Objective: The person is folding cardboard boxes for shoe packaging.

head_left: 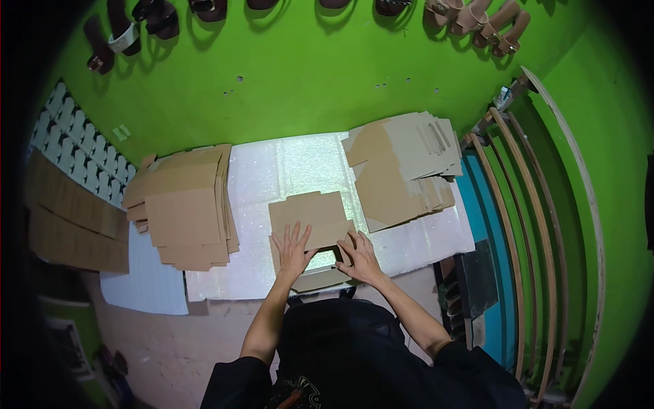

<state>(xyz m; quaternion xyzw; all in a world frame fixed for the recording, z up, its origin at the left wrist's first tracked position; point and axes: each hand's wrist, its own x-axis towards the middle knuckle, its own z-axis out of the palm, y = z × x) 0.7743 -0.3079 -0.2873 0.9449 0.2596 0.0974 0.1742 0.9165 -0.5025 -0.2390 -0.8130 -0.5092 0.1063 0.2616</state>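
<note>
In front of me on the table lies a partly folded brown cardboard box blank (313,210), with a gap near its front edge through which the shiny table cover shows. My left hand (293,252) rests on the blank's left part, fingers spread out over the cardboard and thumb beside the gap. At the right side, my right hand (361,258) bends its fingers over a raised cardboard edge, with the thumb on the gap's side. The fingertips' undersides are hidden.
Flat cardboard blanks form a stack (184,211) at the left and another stack (398,170) at the back right. A pale shimmering sheet (252,177) covers the table. Sandals (446,13) hang on the green wall. Wooden rails (538,225) stand at the right, white patterned pieces (82,136) far left.
</note>
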